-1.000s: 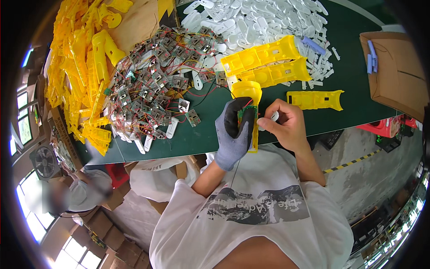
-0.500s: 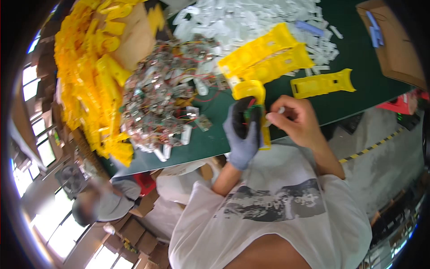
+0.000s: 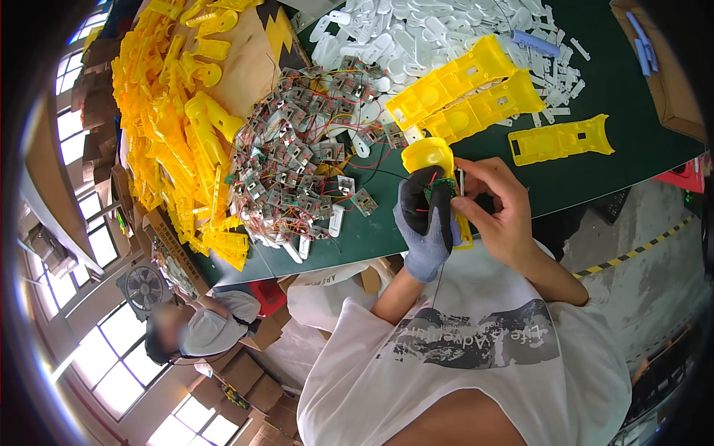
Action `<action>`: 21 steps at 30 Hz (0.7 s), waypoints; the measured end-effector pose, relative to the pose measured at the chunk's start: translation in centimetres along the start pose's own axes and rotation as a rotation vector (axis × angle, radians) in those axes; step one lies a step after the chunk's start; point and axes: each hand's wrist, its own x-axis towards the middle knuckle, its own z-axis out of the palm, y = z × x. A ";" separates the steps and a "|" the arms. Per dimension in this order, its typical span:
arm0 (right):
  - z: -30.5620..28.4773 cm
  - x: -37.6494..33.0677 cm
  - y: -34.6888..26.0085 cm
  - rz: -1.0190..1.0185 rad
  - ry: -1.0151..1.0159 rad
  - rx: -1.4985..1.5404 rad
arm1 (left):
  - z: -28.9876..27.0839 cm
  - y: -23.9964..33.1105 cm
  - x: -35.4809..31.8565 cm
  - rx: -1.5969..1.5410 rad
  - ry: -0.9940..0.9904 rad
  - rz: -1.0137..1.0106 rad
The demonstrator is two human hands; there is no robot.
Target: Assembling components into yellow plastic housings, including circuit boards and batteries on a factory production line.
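Note:
My left hand (image 3: 424, 236), in a grey glove with black fingers, is closed around a yellow plastic housing (image 3: 428, 154) with a rounded cup-like far end. A small green circuit board (image 3: 444, 186) with red wires shows by the gloved fingertips, at the housing. My bare right hand (image 3: 506, 212) is at the housing's right side, thumb and forefinger bent in a pinch. Between them, against the housing, a thin white plastic piece (image 3: 460, 182) partly shows. The fingers hide the rest of it.
On the green table (image 3: 372, 241) lie a heap of wired circuit boards (image 3: 297, 156), white plastic parts (image 3: 409, 44) and yellow housings (image 3: 175, 149). Several flat yellow shells (image 3: 561, 140) lie beyond my hands. A cardboard box (image 3: 666, 89) stands far right. Another person (image 3: 219, 323) sits at left.
My right hand has brought the small white piece from just right of the housing up against its side. My left hand still grips the housing. The whole view has shifted slightly and sharpened.

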 end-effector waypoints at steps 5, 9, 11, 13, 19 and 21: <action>0.6 -0.4 -0.2 -0.052 0.056 -0.063 | 0.3 0.0 0.1 -0.032 0.010 -0.005; 0.2 -0.2 0.1 -0.246 0.011 -0.194 | 0.1 -0.4 0.1 0.024 -0.017 0.044; -0.2 0.1 0.2 -0.285 -0.007 -0.213 | 0.2 -0.3 0.2 0.039 -0.022 0.053; -0.5 0.1 0.3 -0.322 -0.040 -0.239 | 0.2 -0.1 0.3 0.184 -0.080 0.140; 0.2 -0.3 0.2 -0.204 0.000 -0.178 | -0.1 -0.9 0.2 0.187 -0.091 0.227; 0.6 -0.6 0.3 -0.221 0.046 -0.184 | 0.2 -0.3 0.1 0.194 -0.096 0.187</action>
